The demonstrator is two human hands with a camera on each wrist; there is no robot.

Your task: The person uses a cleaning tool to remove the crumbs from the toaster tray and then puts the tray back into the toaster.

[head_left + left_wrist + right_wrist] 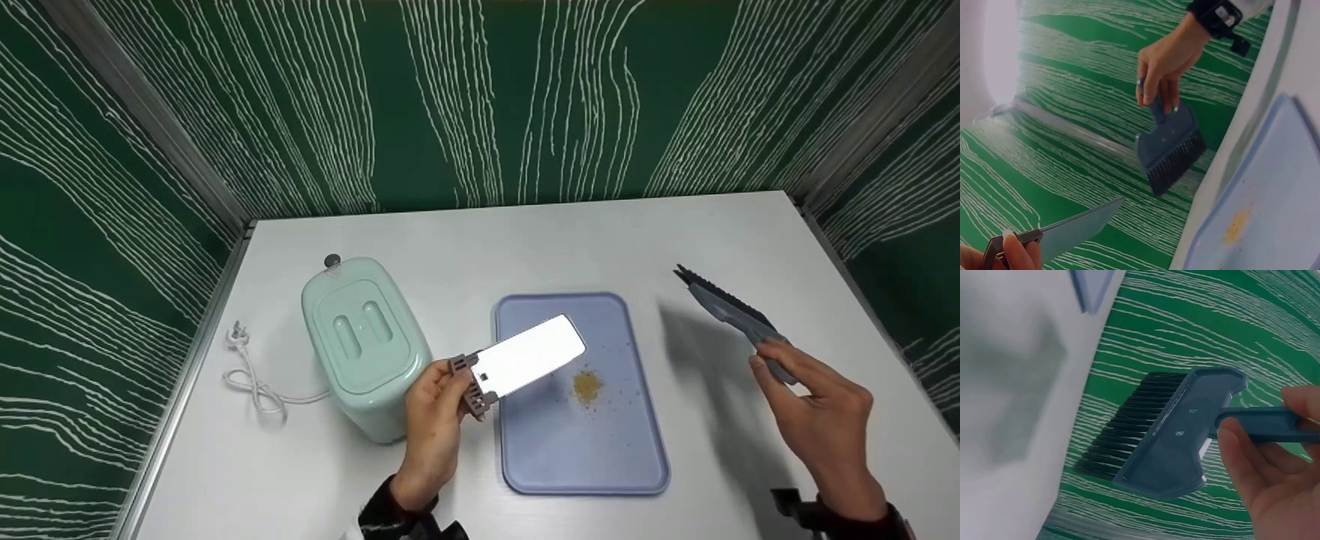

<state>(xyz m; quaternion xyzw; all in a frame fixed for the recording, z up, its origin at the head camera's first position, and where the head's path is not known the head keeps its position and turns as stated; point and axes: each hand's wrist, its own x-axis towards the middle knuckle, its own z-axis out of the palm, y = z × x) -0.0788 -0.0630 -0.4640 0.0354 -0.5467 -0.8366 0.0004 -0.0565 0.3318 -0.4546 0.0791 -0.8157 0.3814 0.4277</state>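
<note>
My left hand (435, 420) pinches a toaster crumb tray (529, 356), a flat shiny metal sheet with a grey-brown slotted end, between thumb and fingers. It is held over the left part of a blue tray (645, 457). On that blue tray lies a small heap of yellowish-brown crumbs (587, 387) with specks around it. At the right, my right hand (821, 405) grips a blue-grey hand brush (1168, 433) by its handle. The brush is raised above the table, its dark bristles (1129, 427) touching nothing.
Left of the blue tray stands a mint-green toaster (367, 337) with a lid on top. Its white cord and plug (238, 341) lie on the white table (450, 255) near the left edge. Green walls with white lines enclose the back and sides.
</note>
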